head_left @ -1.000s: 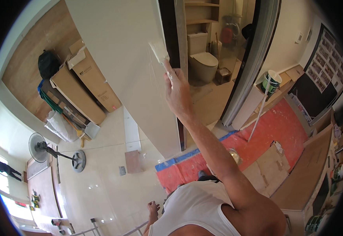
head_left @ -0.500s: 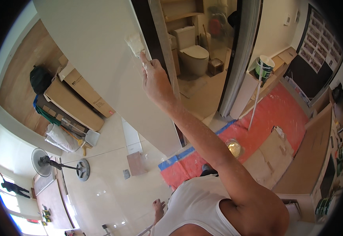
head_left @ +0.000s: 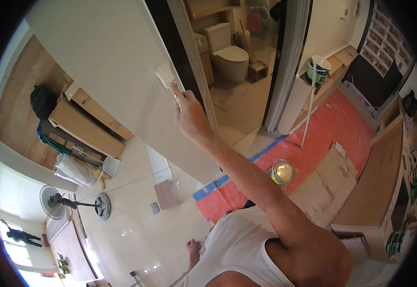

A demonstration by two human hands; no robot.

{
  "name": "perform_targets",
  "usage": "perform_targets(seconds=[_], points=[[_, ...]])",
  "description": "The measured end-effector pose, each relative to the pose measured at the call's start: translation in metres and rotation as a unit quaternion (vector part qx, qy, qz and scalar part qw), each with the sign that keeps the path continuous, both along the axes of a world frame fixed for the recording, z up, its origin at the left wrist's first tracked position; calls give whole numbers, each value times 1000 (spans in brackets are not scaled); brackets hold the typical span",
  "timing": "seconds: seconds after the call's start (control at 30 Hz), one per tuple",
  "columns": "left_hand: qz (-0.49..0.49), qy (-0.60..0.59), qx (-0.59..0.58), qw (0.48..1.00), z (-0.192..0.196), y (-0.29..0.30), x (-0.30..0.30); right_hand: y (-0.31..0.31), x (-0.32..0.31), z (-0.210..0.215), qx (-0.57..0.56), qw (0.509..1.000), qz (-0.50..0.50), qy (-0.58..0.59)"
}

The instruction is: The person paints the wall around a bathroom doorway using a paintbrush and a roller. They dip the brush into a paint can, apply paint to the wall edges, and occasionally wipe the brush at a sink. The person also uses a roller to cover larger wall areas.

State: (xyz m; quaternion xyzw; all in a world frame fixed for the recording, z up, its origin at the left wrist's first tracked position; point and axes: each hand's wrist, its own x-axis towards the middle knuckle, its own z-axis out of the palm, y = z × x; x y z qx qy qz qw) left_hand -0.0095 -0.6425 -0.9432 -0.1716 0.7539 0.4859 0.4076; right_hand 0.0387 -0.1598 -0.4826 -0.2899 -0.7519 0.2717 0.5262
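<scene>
The right hand (head_left: 192,115) grips a brush (head_left: 165,75) at the wall (head_left: 103,62); whether the left hand (head_left: 194,247) holds anything is unclear. Pot (head_left: 282,173), cardboard (head_left: 319,193) and pole (head_left: 308,115) clutter red sheeting (head_left: 340,117).

No wording can be read. Dark print on a long cardboard box (head_left: 101,110) is too small to make out — a red mark (head_left: 131,135) sits near its end. The green-and-white bucket (head_left: 318,71) and the yellow-sided pail (head_left: 276,178) carry coloured labels — illegible. Printed sheets (head_left: 385,36) on the dark board (head_left: 361,81) blur into picture grids.
</scene>
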Motion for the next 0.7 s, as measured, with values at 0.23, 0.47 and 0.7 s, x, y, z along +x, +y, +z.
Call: perform_targets(seconds=[0.23,0.47,0.7], points=[[-4,-12,13,1000,4,-2,2,-5,1,-37,-27,1000,-1,-12],[-16,-2,-3,1000,5,-2,3,-12,5,-69,-71,997,-13,-24],[-54,2,-30,998,13,-6,0,-14,7,-101,-91,995,-19,-37]])
